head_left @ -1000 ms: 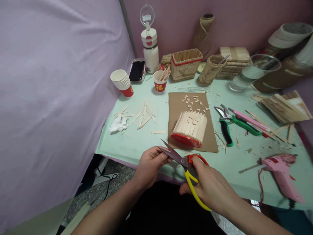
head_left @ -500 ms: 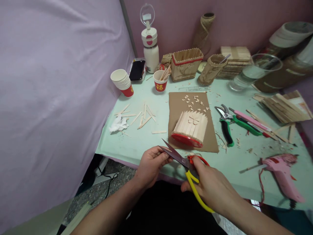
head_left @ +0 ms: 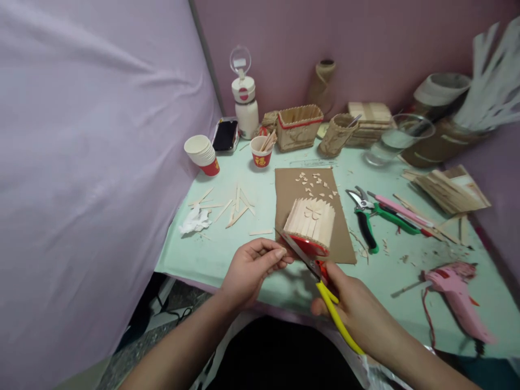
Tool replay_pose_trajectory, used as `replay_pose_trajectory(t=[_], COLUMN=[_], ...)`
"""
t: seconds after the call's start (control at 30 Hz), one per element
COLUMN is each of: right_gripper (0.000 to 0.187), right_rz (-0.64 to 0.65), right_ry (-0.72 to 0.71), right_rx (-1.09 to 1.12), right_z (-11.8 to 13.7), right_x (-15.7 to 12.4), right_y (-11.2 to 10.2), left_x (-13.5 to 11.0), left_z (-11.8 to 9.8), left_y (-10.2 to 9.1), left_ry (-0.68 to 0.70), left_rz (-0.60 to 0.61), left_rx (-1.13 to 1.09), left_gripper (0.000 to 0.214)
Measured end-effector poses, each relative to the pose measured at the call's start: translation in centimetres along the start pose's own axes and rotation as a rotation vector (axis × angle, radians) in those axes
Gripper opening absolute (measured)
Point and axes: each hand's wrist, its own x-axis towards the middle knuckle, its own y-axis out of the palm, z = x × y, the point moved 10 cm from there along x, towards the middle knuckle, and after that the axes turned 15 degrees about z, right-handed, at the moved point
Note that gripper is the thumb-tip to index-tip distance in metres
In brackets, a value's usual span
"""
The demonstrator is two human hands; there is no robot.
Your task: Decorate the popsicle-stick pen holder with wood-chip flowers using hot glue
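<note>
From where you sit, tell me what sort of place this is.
Probably a small craft workspace: scissors in the right hand, a pink glue gun on the table, and a wooden-strip piece on a cardboard sheet.

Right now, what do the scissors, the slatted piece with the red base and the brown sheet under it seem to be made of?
Scissors: grey, metallic-looking blades, probably steel; smooth yellow and red handles, likely plastic-coated.
Slatted piece: apparently unfinished wood, pale flat strips side by side.
Red base: glossy, material unclear.
Brown sheet: matt, flat, probably cardboard.
</note>
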Motion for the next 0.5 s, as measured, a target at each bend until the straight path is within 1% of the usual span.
replay_pose_trajectory(t=[0.07, 0.13, 0.2, 0.3, 0.4, 0.43, 0.5], right_gripper=[0.025, 0.032, 0.033, 0.031, 0.028, 0.029, 0.032], right_rz=[-0.024, -0.061, -0.107, -0.192, -0.296, -0.334, -0.424], right_ry=[-0.096, -0.174, -0.22, -0.25, -0.229, -0.193, -0.072], right_rx=[0.132, 0.206, 0.247, 0.294, 0.249, 0.217, 0.149], right_z=[0.6, 1.2, 1.4, 1.2, 0.8, 0.6, -0.1], right_x=[-0.1, -0.3, -0.8, -1.9, -3.2, -3.6, -4.4], right_y=[-0.7, -1.5, -2.1, -2.8, -3.7, -4.1, -5.2], left_x=[0.9, 1.9, 3.2, 5.3, 7.3, 7.8, 8.7], left_z=[-1.7, -3.2, -4.4, -5.6, -6.1, -6.2, -6.3], left_y=[0.8, 2.2, 3.8, 6.3, 8.8, 9.5, 10.7], left_ry=[0.004, -0.017, -0.056, -0.108, -0.131, -0.127, -0.11], left_rz=[0.042, 0.12, 0.214, 0.358, 0.507, 0.549, 0.613], left_rx=[0.051, 0.11, 0.169, 0.249, 0.32, 0.342, 0.386], left_gripper=[0.02, 0.02, 0.021, 0.022, 0.021, 0.02, 0.02])
